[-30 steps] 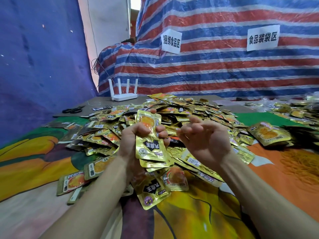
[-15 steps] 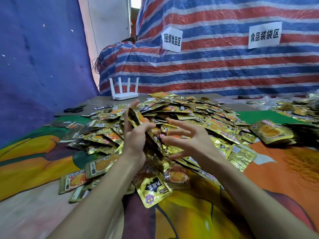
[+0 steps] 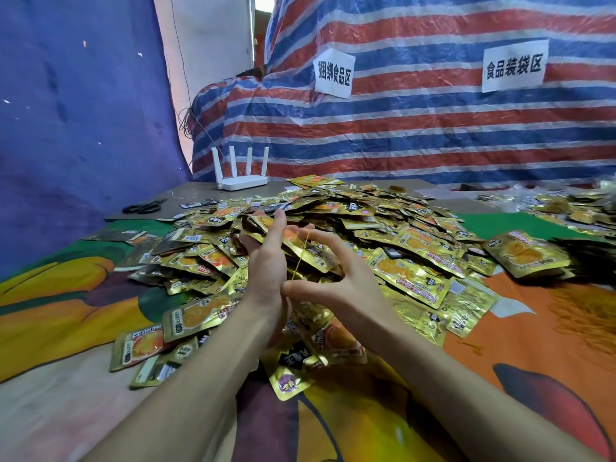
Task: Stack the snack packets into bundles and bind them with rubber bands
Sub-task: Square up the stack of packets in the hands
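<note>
Left hand: grip closed around packet bundle. Right hand: fingers spread, rubber band stretched thumb to forefinger.

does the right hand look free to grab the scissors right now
Probably not: the right hand has a rubber band stretched between thumb and forefinger at the packet bundle the left hand holds, and the scissors lie far left, past the packet pile.

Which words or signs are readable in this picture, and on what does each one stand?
"捆绑食品区": left paper sign, fixed on the striped tarp.
"食品装袋区": right paper sign, on the same tarp.
Print on the snack packets: too small and blurred to read.
</note>
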A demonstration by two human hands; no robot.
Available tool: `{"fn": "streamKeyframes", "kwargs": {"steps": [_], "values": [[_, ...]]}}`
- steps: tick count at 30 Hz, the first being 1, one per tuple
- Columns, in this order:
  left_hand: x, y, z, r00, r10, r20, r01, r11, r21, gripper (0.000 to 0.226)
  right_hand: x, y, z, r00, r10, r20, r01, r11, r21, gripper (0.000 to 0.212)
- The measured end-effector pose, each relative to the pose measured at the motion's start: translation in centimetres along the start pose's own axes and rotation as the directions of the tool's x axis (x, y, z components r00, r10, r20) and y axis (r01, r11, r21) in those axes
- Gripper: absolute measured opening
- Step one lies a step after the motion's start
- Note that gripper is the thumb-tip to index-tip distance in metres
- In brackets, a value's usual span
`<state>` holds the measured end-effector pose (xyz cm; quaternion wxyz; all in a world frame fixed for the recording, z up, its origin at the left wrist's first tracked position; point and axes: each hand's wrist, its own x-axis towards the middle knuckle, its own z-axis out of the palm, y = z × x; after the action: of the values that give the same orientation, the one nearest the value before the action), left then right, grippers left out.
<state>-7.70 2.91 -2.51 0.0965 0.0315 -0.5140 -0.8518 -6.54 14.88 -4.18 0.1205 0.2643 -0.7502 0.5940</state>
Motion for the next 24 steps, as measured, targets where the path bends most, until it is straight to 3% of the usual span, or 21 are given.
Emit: {"fn": "streamKeyframes", "kwargs": {"steps": [6,8,11,14,17,21,24], "values": [[0.4,-0.2,-0.4,0.986,-0.089,0.141,0.092,0.996,-0.016,0.05,0.1,0.2,-0.6,0.999,0.008,-0.045,-0.008,1.0,-0.009,0.069],[0.5,-0.4,-0.4,0.992,-0.077,0.098,0.079,0.997,-0.017,0.043,0.3,0.2,-0.9,0.997,0.072,0.014,-0.072,0.997,0.025,0.069],[0.5,-0.9,-0.2,1.0,-0.021,0.021,0.023,0.992,-0.12,0.031,0.7,0.4,-0.6,0.983,0.182,0.037,-0.186,0.953,0.239,0.047],[0.2,-1.6,0.5,0.995,0.095,0.024,-0.09,0.986,-0.142,0.059,1.2,0.7,0.6,0.92,0.359,-0.158,-0.266,0.867,0.421,0.045],[0.0,-2.4,1.1,0.978,0.191,0.085,-0.178,0.974,-0.143,0.083,1.5,0.7,1.3,0.835,0.496,-0.238,-0.337,0.803,0.492,0.031],[0.0,-2.5,1.4,0.992,0.117,0.045,-0.115,0.992,-0.046,0.099,1.8,0.6,1.0,0.801,0.585,-0.126,-0.397,0.677,0.62,0.029],[0.2,-1.9,0.9,0.993,0.116,0.004,-0.116,0.992,-0.049,0.087,1.9,-0.2,0.0,0.84,0.542,0.025,-0.454,0.678,0.577,0.016]]}}
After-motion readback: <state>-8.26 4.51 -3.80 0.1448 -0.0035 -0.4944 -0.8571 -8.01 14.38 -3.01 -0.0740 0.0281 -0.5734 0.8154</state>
